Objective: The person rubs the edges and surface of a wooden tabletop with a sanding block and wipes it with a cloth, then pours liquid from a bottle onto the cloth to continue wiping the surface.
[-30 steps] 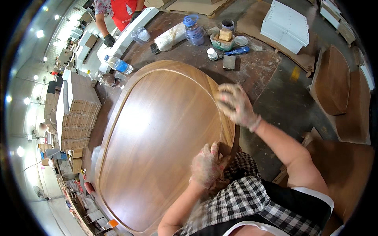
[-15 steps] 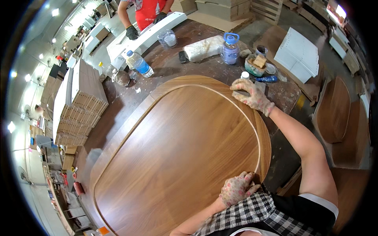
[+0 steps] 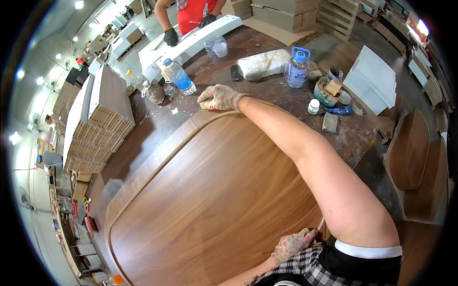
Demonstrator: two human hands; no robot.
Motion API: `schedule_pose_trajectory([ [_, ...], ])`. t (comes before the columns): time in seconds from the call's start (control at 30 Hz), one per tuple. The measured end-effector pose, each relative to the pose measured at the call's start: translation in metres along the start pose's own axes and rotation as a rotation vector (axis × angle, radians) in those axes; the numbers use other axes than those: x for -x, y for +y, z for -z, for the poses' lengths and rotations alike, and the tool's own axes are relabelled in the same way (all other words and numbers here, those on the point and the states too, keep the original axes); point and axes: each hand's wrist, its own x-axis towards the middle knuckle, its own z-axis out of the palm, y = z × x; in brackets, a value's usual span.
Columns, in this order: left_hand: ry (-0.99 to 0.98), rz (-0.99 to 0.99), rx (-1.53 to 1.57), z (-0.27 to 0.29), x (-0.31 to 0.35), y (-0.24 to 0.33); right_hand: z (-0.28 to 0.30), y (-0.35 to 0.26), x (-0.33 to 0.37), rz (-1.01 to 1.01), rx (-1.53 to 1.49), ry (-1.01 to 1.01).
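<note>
A large rounded wood-grain panel (image 3: 205, 190) lies on the dark worktable, with a thin raised strip (image 3: 164, 164) running along its border. My gloved right hand (image 3: 222, 97) is at the panel's far edge, arm stretched across it. Its fingers are curled together, and whatever they may hold is hidden. At the near right rim, my gloved left hand (image 3: 292, 245) grips the panel, its fingers bent at the edge and partly hidden. A grey block (image 3: 330, 123) lies on the table right of my right forearm, beside a small white bottle (image 3: 313, 107) and a blue-handled tool (image 3: 339, 110).
Beyond the panel stand a water bottle (image 3: 180, 77), a blue-capped jug (image 3: 298, 69), a wrapped white bundle (image 3: 263, 64) and a tub (image 3: 327, 93). Stacked boards (image 3: 102, 119) rise at the left. Across the table, a person in a red apron (image 3: 191, 19) handles a long white piece (image 3: 205, 38).
My right hand has swept leftward along the panel's far edge, and its forearm now crosses the panel. My left hand stays at the near right rim. The view has shifted slightly.
</note>
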Motion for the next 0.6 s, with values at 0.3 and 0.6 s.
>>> schedule_pose_trajectory([
  [0.3,0.173,-0.129,0.158,-0.012,-0.003,-0.005,0.03,0.034,0.064,-0.147,0.24,0.254],
  [0.6,0.522,-0.301,0.405,-0.006,0.021,-0.01,-0.121,-0.071,-0.055,0.113,0.498,0.104],
])
